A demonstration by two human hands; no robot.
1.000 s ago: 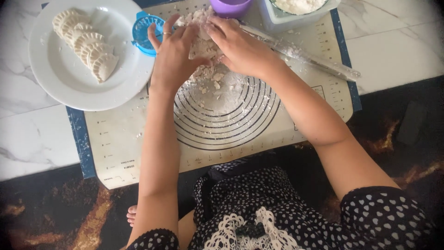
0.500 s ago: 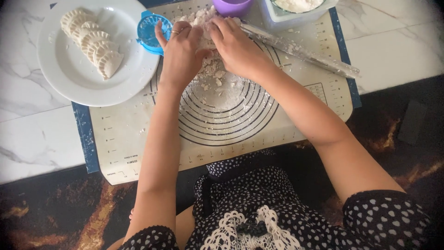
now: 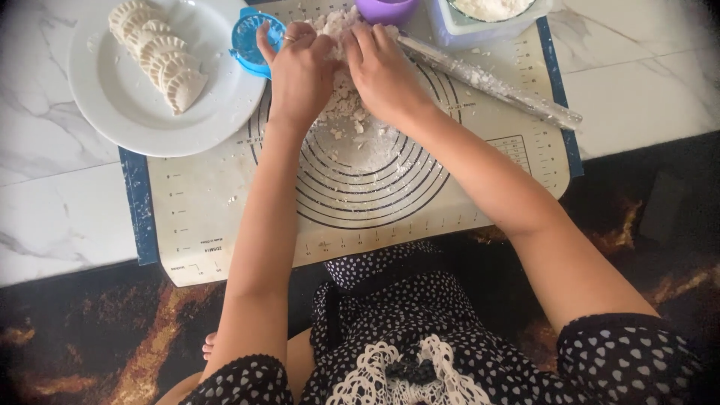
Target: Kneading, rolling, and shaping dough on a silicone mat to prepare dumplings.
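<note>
My left hand (image 3: 300, 71) and my right hand (image 3: 384, 71) lie side by side, palms down, on a crumbly white dough (image 3: 339, 30) at the far side of a cream pastry mat (image 3: 225, 202) printed with black rings. The fingers of both hands curl into the dough, which they partly hide. Loose flour and crumbs are scattered over the rings below the hands. A ring shows on my left hand.
A white plate (image 3: 127, 112) with several folded dumplings (image 3: 161, 60) sits at the left. A blue round dumpling press (image 3: 251, 37) lies beside my left hand. A floured rolling pin (image 3: 495, 82), a purple cup (image 3: 386, 9) and a flour tub (image 3: 487, 19) stand at the far right.
Both hands stay on the dough and press into it. My left hand has shifted slightly toward the dough's middle. The view has drifted a little.
</note>
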